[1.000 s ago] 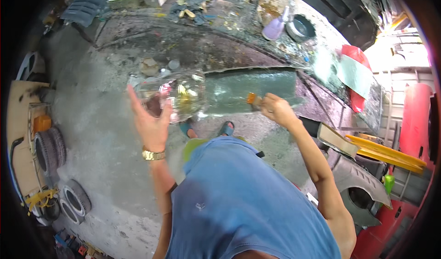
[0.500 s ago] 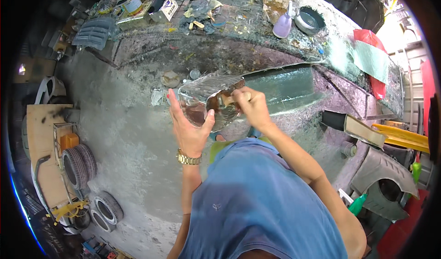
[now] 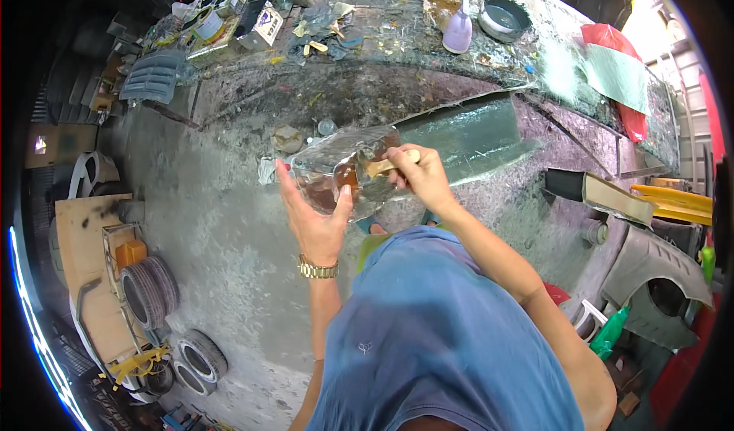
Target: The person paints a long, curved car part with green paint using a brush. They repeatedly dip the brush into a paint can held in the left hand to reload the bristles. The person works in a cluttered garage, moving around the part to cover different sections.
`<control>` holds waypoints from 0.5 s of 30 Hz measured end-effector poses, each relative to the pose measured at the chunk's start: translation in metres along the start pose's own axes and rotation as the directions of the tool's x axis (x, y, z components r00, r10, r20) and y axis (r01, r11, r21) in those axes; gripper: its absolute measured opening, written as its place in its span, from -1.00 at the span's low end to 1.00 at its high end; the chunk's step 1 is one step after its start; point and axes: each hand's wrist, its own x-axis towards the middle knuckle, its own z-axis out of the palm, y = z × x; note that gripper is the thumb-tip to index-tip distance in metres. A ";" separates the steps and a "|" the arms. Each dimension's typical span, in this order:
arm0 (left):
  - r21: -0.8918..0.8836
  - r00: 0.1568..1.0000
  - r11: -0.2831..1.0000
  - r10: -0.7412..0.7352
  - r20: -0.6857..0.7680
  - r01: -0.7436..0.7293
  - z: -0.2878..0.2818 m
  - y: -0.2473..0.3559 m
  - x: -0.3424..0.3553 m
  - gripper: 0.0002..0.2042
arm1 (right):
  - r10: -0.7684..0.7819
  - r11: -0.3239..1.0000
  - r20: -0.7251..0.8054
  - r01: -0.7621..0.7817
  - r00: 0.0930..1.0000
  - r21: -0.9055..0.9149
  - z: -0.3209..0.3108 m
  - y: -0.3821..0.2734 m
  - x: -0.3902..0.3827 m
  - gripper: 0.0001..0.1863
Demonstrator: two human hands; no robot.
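Left of the glossy, curved grey-green panel (image 3: pixel 478 137), left hand (image 3: pixel 317 231) gripped a clear, crinkly plastic container (image 3: pixel 336 156); right hand (image 3: pixel 420 180) gripped a wooden-handled brush (image 3: pixel 379 168) at its opening. Bristles were hard to make out; panel's left end was hidden.

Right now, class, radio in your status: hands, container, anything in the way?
Left hand gripping clear plastic container. Right hand holding wooden-handled brush at container's open mouth. No obstruction seen there.
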 end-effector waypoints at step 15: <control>-0.094 0.982 0.990 -0.117 -0.151 0.103 -0.047 -0.044 0.011 -0.09 | -0.327 0.677 -0.267 0.028 0.907 -0.736 -0.085 0.062 -0.023 -0.80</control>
